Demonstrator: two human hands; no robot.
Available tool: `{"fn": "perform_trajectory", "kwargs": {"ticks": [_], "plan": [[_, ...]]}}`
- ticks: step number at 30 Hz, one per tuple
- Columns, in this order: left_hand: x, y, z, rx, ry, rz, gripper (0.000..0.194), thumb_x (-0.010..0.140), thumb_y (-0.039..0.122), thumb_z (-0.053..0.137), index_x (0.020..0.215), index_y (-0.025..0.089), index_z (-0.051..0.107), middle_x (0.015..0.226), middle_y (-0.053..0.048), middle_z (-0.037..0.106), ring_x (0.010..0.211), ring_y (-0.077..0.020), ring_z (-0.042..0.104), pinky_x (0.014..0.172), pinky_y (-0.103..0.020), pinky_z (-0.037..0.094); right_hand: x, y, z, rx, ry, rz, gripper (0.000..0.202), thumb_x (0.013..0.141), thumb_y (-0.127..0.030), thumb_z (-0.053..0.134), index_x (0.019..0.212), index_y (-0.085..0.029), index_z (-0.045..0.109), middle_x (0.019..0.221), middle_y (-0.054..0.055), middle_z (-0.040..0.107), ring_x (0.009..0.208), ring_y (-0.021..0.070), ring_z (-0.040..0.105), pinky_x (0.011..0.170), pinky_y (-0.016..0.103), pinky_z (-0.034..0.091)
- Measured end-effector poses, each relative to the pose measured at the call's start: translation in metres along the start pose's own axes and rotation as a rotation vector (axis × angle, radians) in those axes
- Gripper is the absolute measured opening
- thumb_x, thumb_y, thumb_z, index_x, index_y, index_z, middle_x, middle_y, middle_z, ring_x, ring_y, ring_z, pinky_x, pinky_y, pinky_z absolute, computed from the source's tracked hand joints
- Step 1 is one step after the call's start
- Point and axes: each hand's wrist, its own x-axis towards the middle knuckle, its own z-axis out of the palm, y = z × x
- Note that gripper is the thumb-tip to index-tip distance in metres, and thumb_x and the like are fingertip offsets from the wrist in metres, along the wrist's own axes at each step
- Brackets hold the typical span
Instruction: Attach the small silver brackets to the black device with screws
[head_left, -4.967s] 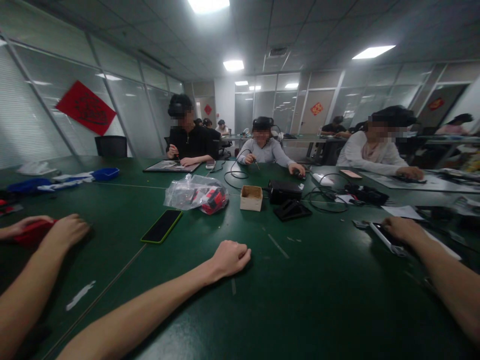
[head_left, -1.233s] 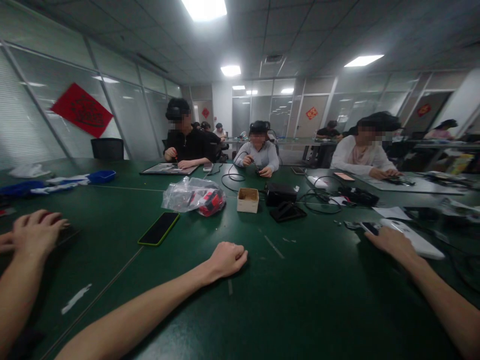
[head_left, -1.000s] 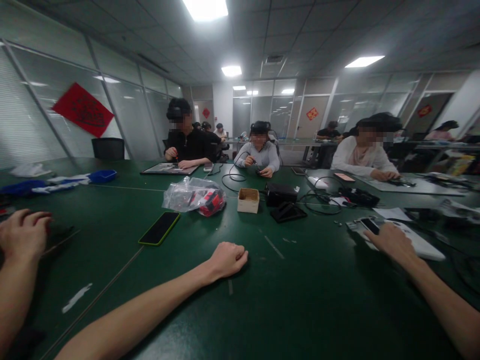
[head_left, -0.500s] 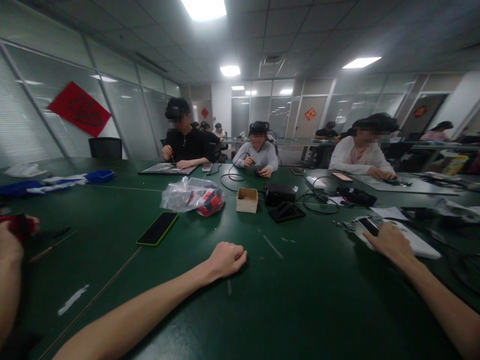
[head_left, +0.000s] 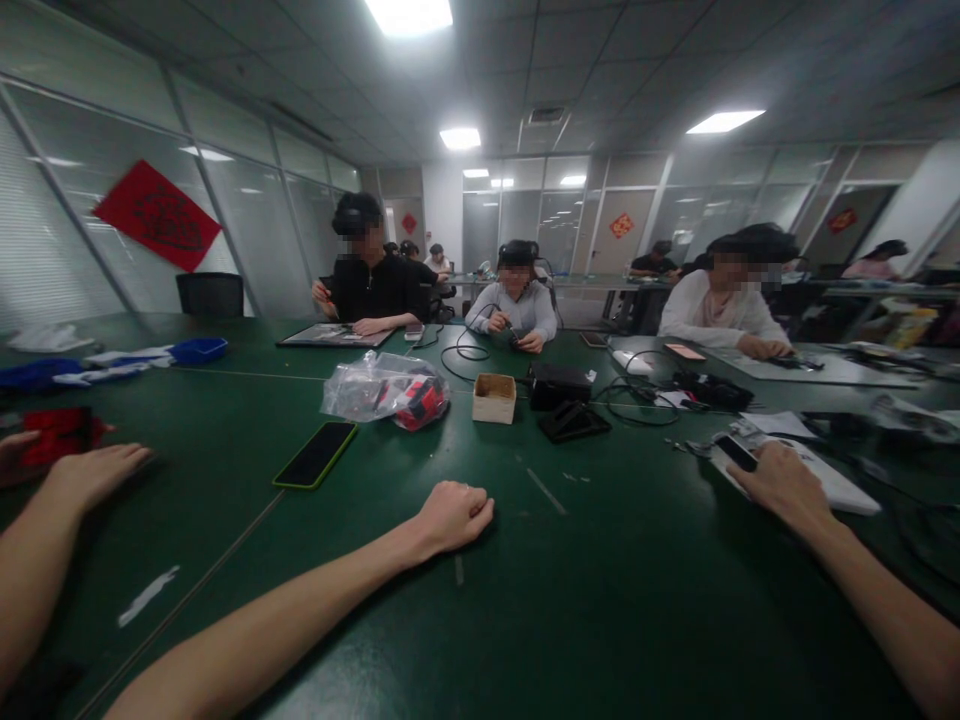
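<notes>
My left hand (head_left: pixel 454 516) rests on the green table (head_left: pixel 570 610) with its fingers curled into a loose fist; nothing shows in it. Farther right, my right hand (head_left: pixel 787 478) is closed around the near end of a phone-like device (head_left: pixel 736 453) with a dark screen and pale frame. Under and beside that device lies a flat white slab (head_left: pixel 847 483), whose kind I cannot make out. A phone in a green case (head_left: pixel 315 455) lies face up beyond my left forearm. Ahead of my left hand is a small open cardboard box (head_left: pixel 493 400).
A clear plastic bag (head_left: pixel 356 388) with red and black contents, a black box (head_left: pixel 559 386) and cables (head_left: pixel 645 415) lie ahead. At far left, a neighbour's hand (head_left: pixel 97 475) is beside a red object (head_left: pixel 56 435). Several people sit across the table.
At far left, the neighbour's hands have shifted and one now lies flat, with the red object more visible. The person in black has moved a raised hand left. My hands have stayed put.
</notes>
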Motion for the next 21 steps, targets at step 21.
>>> {"fn": "perform_trajectory", "kwargs": {"ticks": [21], "plan": [[0.0,-0.0005,0.0005,0.006,0.002,-0.008,0.037,0.086,0.029,0.042,0.053,0.017,0.051,0.048,0.0,0.05,0.045,-0.0113,0.047,0.05,-0.023,0.031,-0.0077,-0.0078,-0.0076,-0.118,0.001,-0.086,0.033,0.084,-0.04,0.047,0.101,-0.012,0.046,0.105,0.017,0.053,0.095,0.0292,0.055,0.071,0.033,0.045]]}}
